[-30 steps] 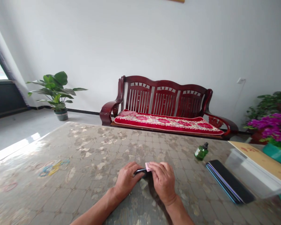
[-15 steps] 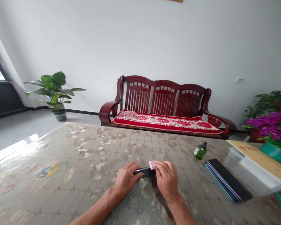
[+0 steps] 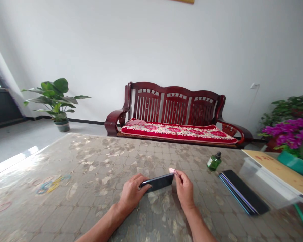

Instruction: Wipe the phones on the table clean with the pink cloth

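A dark smartphone (image 3: 160, 182) is held on its long edge just above the table, its black face tilted towards me. My left hand (image 3: 133, 190) grips its left end, thumb on the near face and fingers behind. At the phone's right end, my right hand (image 3: 184, 188) pinches a small folded pink cloth (image 3: 172, 171) against the upper corner. How much of the cloth lies behind the phone is hidden.
Stacked phones (image 3: 243, 191) lie to the right, near a green pump bottle (image 3: 213, 162) and a clear plastic box (image 3: 260, 181). Coloured rubber bands (image 3: 49, 185) are scattered at left. A purple-flowered plant (image 3: 293, 134) stands far right. Beyond the table (image 3: 103, 151) is a wooden bench (image 3: 175, 104).
The phone has tilted so that more of its dark face shows, its right end raised. My right hand has shifted slightly right with the pink cloth, out to the phone's end.
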Tool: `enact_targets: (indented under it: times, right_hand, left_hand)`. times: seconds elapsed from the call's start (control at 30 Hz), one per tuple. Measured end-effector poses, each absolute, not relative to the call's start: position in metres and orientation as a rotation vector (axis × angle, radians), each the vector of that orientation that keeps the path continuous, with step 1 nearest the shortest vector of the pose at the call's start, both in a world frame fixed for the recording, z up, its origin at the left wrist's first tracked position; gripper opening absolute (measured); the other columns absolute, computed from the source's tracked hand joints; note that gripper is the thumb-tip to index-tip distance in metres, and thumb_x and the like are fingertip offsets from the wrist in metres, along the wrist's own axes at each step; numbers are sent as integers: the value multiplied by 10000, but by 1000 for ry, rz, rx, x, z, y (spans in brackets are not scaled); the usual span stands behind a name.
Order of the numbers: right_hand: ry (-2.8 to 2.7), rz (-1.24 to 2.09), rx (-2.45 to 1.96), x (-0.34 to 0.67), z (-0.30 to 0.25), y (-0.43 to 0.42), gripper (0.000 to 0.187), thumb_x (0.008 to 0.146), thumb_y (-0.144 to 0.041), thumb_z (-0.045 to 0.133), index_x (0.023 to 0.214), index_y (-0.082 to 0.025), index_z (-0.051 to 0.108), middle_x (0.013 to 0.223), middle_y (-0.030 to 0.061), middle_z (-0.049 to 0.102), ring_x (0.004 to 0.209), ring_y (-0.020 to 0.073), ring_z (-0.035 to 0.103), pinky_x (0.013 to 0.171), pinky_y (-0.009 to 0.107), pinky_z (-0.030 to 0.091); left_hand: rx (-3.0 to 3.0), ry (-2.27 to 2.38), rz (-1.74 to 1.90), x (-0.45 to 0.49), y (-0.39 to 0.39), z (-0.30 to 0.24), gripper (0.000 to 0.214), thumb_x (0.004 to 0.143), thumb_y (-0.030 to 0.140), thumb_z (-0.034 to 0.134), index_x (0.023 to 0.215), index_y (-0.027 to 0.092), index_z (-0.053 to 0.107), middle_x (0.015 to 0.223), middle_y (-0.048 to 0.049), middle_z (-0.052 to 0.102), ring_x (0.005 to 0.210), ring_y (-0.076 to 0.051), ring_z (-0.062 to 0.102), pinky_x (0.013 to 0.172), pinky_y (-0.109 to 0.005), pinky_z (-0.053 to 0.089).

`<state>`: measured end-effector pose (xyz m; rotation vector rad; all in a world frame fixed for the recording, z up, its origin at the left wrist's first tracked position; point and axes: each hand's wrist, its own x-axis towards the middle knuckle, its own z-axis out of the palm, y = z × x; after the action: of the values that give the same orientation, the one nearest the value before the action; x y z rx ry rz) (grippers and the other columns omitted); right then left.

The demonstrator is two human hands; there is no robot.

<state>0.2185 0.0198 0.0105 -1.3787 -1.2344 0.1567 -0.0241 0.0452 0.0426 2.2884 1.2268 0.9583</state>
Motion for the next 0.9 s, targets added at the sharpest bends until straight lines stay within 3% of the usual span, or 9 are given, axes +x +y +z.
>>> enact_targets:
  times: [0.17, 0.37, 0.5, 0.9]
  right_hand:
    - [-1195, 352, -1345, 217, 7, 21, 346, 872, -479, 561, 947, -177, 713, 876, 75, 741, 786, 211, 683, 709, 298, 541]
    - [-1151, 479, -1355, 214, 17, 19, 420, 851, -545, 547, 909, -162, 706, 718, 39, 679, 617, 176, 591, 590, 268, 494]
    - [-1152, 606, -1355, 212, 22, 17, 460, 849, -588, 513, 908, -170, 697, 729, 32, 669, 611, 170, 560, 563, 255, 465]
    - [-1126, 525, -1390, 205, 21, 14, 466, 897, -608, 400, 854, -211, 639, 781, 34, 672, 753, 197, 600, 734, 282, 474]
  left_hand:
    - [2292, 1250, 965, -26, 46, 41, 106, 855, 296, 601, 849, 251, 696, 788, 5, 659, 773, -177, 648, 682, -238, 468]
    - [2293, 1252, 959, -25, 45, 42, 91, 857, 270, 605, 855, 242, 691, 800, 2, 660, 787, -180, 647, 704, -247, 464]
    - [2299, 1248, 955, -25, 45, 43, 87, 855, 269, 610, 861, 239, 691, 806, -2, 658, 795, -182, 645, 709, -249, 462]
    - [2356, 1246, 934, -23, 44, 43, 77, 864, 276, 622, 881, 237, 685, 830, -10, 664, 828, -196, 638, 735, -268, 457]
